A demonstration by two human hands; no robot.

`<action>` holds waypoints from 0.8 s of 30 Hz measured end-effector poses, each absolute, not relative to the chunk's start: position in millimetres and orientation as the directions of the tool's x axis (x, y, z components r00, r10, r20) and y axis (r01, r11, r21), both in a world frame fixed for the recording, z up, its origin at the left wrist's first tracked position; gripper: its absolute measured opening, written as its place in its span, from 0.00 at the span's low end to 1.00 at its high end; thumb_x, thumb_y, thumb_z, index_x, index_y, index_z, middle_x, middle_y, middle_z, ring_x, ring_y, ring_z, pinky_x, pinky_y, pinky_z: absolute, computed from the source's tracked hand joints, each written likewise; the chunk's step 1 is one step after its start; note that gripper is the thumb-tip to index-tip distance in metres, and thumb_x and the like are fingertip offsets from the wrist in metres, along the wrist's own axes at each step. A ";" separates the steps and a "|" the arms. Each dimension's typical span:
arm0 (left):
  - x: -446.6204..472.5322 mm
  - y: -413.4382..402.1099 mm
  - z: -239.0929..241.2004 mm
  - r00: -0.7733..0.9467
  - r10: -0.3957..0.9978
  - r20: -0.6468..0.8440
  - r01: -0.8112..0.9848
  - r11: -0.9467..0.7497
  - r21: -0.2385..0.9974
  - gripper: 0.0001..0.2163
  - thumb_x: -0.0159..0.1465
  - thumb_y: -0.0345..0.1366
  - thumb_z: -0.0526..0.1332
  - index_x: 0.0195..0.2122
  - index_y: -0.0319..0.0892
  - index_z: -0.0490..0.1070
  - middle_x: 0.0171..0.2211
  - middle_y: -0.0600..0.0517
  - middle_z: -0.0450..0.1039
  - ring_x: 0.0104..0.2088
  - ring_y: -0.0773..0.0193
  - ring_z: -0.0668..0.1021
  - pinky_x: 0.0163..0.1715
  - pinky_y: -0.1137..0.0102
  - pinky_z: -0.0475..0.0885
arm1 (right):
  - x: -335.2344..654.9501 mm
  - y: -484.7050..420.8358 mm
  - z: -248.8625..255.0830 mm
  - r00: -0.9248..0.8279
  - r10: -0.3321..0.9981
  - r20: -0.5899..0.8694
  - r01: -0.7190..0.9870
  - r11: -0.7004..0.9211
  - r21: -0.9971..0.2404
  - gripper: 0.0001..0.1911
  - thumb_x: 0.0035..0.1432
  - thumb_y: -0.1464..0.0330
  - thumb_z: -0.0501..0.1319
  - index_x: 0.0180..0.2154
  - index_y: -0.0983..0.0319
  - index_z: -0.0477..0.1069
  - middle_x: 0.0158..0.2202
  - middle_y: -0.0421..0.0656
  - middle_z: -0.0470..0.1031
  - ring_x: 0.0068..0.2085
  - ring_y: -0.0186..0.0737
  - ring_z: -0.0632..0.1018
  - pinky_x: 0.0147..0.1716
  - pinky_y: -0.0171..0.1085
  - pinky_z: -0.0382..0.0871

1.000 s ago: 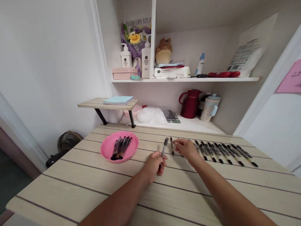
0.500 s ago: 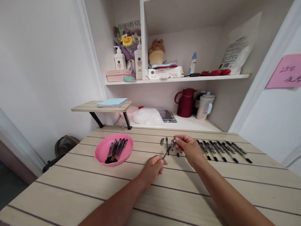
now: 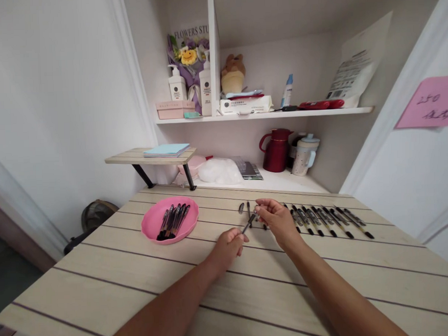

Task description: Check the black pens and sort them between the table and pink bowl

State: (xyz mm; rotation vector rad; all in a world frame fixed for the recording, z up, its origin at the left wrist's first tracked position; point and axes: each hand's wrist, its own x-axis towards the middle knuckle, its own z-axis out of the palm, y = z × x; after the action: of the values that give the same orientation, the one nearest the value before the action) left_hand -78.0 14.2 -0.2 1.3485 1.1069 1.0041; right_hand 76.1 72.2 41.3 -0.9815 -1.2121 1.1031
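Observation:
My left hand [image 3: 229, 245] is closed around a pen [image 3: 247, 225], whose black grip end points up and to the right. Right at that end, my right hand [image 3: 279, 221] pinches a small shiny part [image 3: 256, 212], mostly covered by the fingers; its kind is not clear. A dark pen cap [image 3: 241, 208] lies just behind the pen, beside a thin dark pen piece [image 3: 248, 206]. Other small pieces are partly hidden under my right hand. To the right, several pens [image 3: 323, 222] with clear caps or barrels lie in a slanted row.
A pink scalloped dish [image 3: 147, 229] holding several dark pens [image 3: 174, 221] stands on the left of the slatted table [image 3: 273, 303]. Behind it rises a small wooden stand [image 3: 130, 159] with blue paper. A red jug [image 3: 277, 151] and a cup [image 3: 303, 158] stand at the back.
My right hand has moved slightly left, bringing the small part closer to the pen's grip end. The left hand stays nearly in place, still on the pen.

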 end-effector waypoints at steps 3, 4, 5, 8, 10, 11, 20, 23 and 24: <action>-78.4 14.4 -2.3 0.202 0.979 0.027 0.107 -0.049 0.993 0.10 0.58 0.39 0.50 0.30 0.39 0.66 0.15 0.58 0.58 0.17 0.73 0.57 0.19 0.76 0.51 | 76.6 71.8 41.6 0.012 0.976 0.217 -0.075 0.217 -0.973 0.20 0.39 0.61 0.65 0.35 0.64 0.68 0.19 0.34 0.65 0.17 0.27 0.66 0.17 0.30 0.57; -78.3 14.0 -2.2 0.199 0.979 0.041 0.119 -0.066 0.991 0.10 0.58 0.39 0.50 0.30 0.39 0.66 0.15 0.58 0.58 0.17 0.72 0.58 0.20 0.76 0.52 | 76.9 71.8 41.8 0.008 0.975 0.223 -0.059 0.223 -0.973 0.20 0.39 0.61 0.65 0.35 0.64 0.67 0.19 0.34 0.65 0.17 0.27 0.66 0.17 0.30 0.57; -78.0 13.6 -1.7 0.196 0.979 0.053 0.134 -0.080 0.988 0.10 0.58 0.38 0.49 0.30 0.39 0.66 0.15 0.58 0.58 0.17 0.72 0.58 0.20 0.76 0.53 | 77.3 71.8 42.1 0.005 0.973 0.232 -0.042 0.232 -0.972 0.20 0.39 0.61 0.65 0.36 0.64 0.67 0.18 0.34 0.65 0.17 0.28 0.66 0.17 0.30 0.57; -75.7 11.3 1.6 0.173 0.982 0.071 0.187 -0.104 0.977 0.10 0.59 0.38 0.49 0.29 0.39 0.66 0.16 0.58 0.58 0.18 0.71 0.60 0.21 0.75 0.54 | 77.9 71.8 43.3 0.001 0.967 0.255 0.005 0.255 -0.967 0.21 0.39 0.61 0.64 0.36 0.64 0.66 0.18 0.33 0.65 0.17 0.28 0.65 0.17 0.30 0.57; -73.2 9.3 4.4 0.152 0.985 0.085 0.226 -0.119 0.967 0.09 0.59 0.37 0.48 0.29 0.40 0.65 0.16 0.57 0.58 0.19 0.70 0.61 0.21 0.75 0.54 | 77.5 71.6 44.0 0.004 0.969 0.247 0.018 0.247 -0.969 0.20 0.39 0.61 0.64 0.35 0.64 0.66 0.17 0.33 0.64 0.16 0.28 0.64 0.16 0.30 0.56; -71.7 8.2 5.7 0.141 0.985 0.099 0.247 -0.132 0.960 0.09 0.59 0.37 0.48 0.29 0.40 0.65 0.16 0.57 0.58 0.19 0.70 0.61 0.21 0.75 0.54 | 77.0 71.5 44.3 0.009 0.971 0.237 0.018 0.237 -0.971 0.20 0.39 0.61 0.64 0.35 0.64 0.66 0.16 0.32 0.63 0.16 0.27 0.63 0.15 0.30 0.55; -63.9 0.8 13.5 0.075 0.959 0.273 0.337 -0.282 0.898 0.08 0.59 0.37 0.50 0.27 0.41 0.65 0.18 0.56 0.59 0.22 0.68 0.62 0.25 0.74 0.55 | 76.0 69.7 50.9 0.005 0.986 0.167 -0.034 0.167 -0.985 0.21 0.38 0.58 0.64 0.34 0.63 0.68 0.17 0.32 0.61 0.16 0.27 0.61 0.15 0.30 0.54; -63.8 -0.1 14.9 0.098 0.971 0.216 0.269 -0.235 0.934 0.10 0.60 0.38 0.49 0.31 0.41 0.66 0.17 0.56 0.59 0.21 0.68 0.62 0.24 0.74 0.56 | 79.3 68.1 55.6 -0.109 0.989 0.103 -0.094 0.092 -0.991 0.20 0.43 0.55 0.61 0.33 0.64 0.70 0.24 0.38 0.68 0.18 0.27 0.64 0.15 0.30 0.53; -64.0 -0.1 14.9 0.101 0.973 0.210 0.256 -0.229 0.939 0.11 0.60 0.39 0.48 0.32 0.41 0.66 0.17 0.57 0.59 0.21 0.68 0.62 0.24 0.74 0.56 | 80.3 67.5 56.9 -0.142 0.986 0.086 -0.124 0.068 -0.990 0.20 0.44 0.54 0.60 0.33 0.64 0.70 0.27 0.40 0.70 0.18 0.27 0.65 0.15 0.29 0.52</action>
State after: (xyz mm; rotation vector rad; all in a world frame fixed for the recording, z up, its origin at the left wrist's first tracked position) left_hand -64.0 -0.1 14.9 1.6108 1.2349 1.1770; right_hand 80.3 67.5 56.9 -0.9909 -1.2612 1.3116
